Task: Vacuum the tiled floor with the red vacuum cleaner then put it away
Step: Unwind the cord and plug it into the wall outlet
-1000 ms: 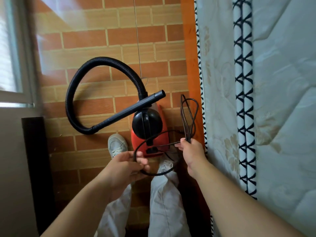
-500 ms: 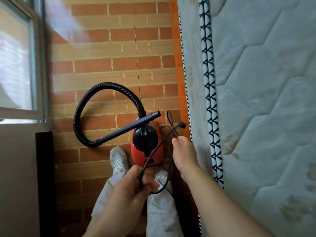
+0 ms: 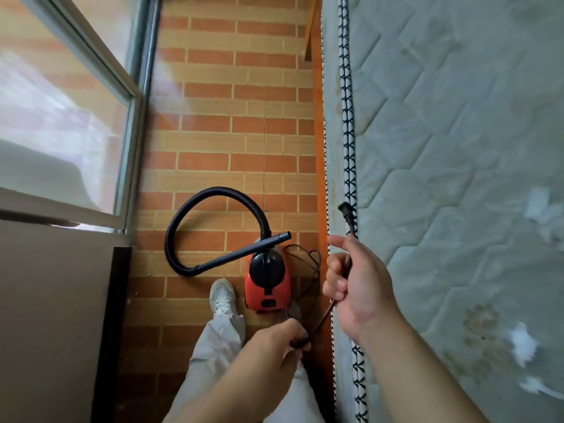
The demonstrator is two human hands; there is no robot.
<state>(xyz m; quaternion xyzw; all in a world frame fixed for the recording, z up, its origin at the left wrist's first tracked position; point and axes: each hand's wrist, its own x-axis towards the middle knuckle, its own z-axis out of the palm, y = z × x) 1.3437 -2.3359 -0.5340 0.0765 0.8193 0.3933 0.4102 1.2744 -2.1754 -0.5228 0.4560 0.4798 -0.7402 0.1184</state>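
Note:
The red vacuum cleaner point(image 3: 268, 285) stands on the brick-patterned tiled floor point(image 3: 232, 138) just ahead of my feet. Its black hose point(image 3: 195, 203) loops to the left, and the black wand point(image 3: 244, 253) lies across its top. My right hand point(image 3: 357, 279) grips the black power cord point(image 3: 328, 312) near its end, with the plug point(image 3: 346, 209) sticking up above my fingers. My left hand point(image 3: 268, 346) pinches the same cord lower down. Loose cord loops point(image 3: 308, 264) hang beside the vacuum's right side.
A quilted mattress point(image 3: 457, 148) with a black-and-white trimmed edge fills the right side, on an orange bed frame point(image 3: 319, 178). A window point(image 3: 61, 117) and a wall with dark trim point(image 3: 113, 331) line the left. My white shoe point(image 3: 222, 296) stands by the vacuum.
My right hand has risen and moved right with the cord, so the plug now stands free above it. The cord loops have dropped beside the vacuum. The view has tilted upward.

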